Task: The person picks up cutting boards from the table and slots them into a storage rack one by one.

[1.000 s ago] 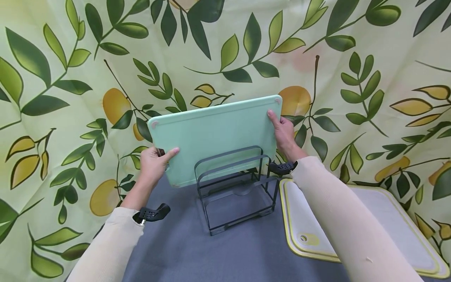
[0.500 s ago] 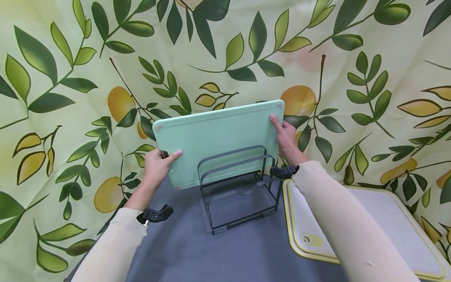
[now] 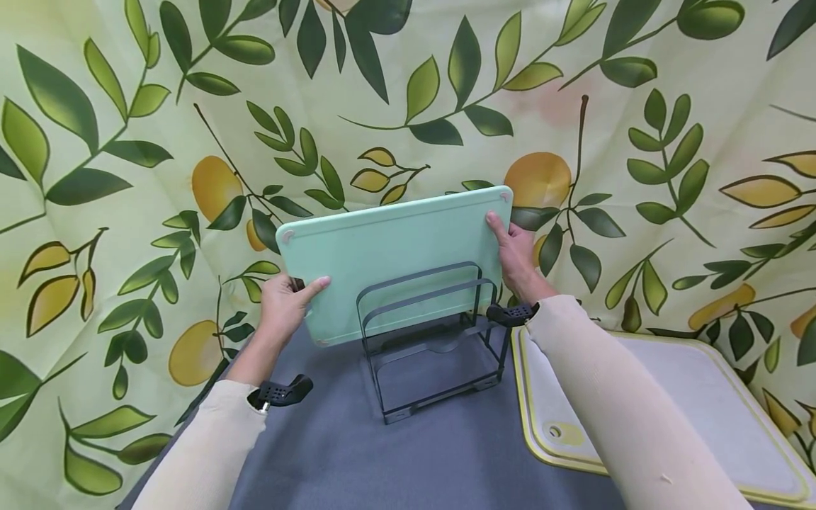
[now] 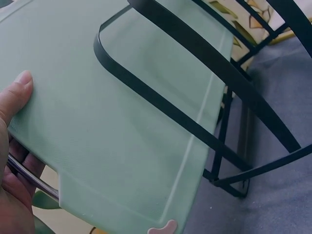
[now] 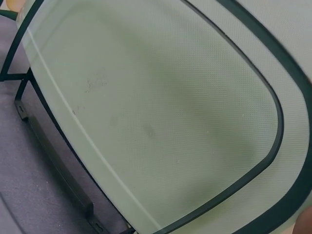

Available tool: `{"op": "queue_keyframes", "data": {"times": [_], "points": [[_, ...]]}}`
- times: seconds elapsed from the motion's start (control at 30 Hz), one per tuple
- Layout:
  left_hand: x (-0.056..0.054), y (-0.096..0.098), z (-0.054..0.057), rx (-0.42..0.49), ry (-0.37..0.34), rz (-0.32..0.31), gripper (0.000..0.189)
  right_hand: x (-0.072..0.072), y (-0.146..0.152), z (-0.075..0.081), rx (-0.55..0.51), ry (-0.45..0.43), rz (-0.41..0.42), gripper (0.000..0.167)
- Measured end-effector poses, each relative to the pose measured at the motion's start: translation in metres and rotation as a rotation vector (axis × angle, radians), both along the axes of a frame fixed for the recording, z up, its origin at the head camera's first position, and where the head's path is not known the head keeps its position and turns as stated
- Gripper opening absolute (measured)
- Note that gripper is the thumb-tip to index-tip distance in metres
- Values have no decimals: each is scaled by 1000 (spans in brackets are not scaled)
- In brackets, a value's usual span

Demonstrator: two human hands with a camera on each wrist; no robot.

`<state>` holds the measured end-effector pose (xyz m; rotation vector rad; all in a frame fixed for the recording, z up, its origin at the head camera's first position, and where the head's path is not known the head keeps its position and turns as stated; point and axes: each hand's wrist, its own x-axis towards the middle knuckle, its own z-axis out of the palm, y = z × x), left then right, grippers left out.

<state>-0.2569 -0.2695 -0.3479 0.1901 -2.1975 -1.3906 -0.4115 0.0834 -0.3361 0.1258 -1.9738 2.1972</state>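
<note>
A mint-green cutting board [image 3: 395, 241] with pink corner pads is held upright, its top edge slanting up to the right. My left hand [image 3: 283, 304] grips its left end, thumb on the near face and fingers behind, by a metal handle [image 4: 34, 178]. At the right end my right hand [image 3: 519, 255] holds the edge, thumb on the near face. Before the board stands a black wire rack [image 3: 440, 396]; its two tall hoops cross the board's lower part in the head view. In the right wrist view, the board [image 5: 161, 97] shows faint reddish marks.
White cutting boards with yellow rims [image 3: 676, 397] lie stacked on the right, partly under my right forearm. A grey cloth [image 3: 440, 460] covers the table. Behind hangs a leaf-and-fruit patterned curtain [image 3: 382, 64].
The green cutting board has come down a little behind the rack's hoops, with both hands keeping their hold. The head view has shifted slightly.
</note>
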Motion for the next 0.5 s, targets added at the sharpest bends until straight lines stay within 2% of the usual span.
{"op": "queue_keyframes", "data": {"times": [0.13,0.33,0.5], "points": [[1,-2,-4,-5,-17,8,37,1,-3,-3,14,3,-7,57],[1,-5,-8,-7,-40,12,38,0,-5,-8,47,-15,-22,47],[-1,-5,-12,23,-51,5,37,-2,-4,-13,69,-36,-22,51]]}}
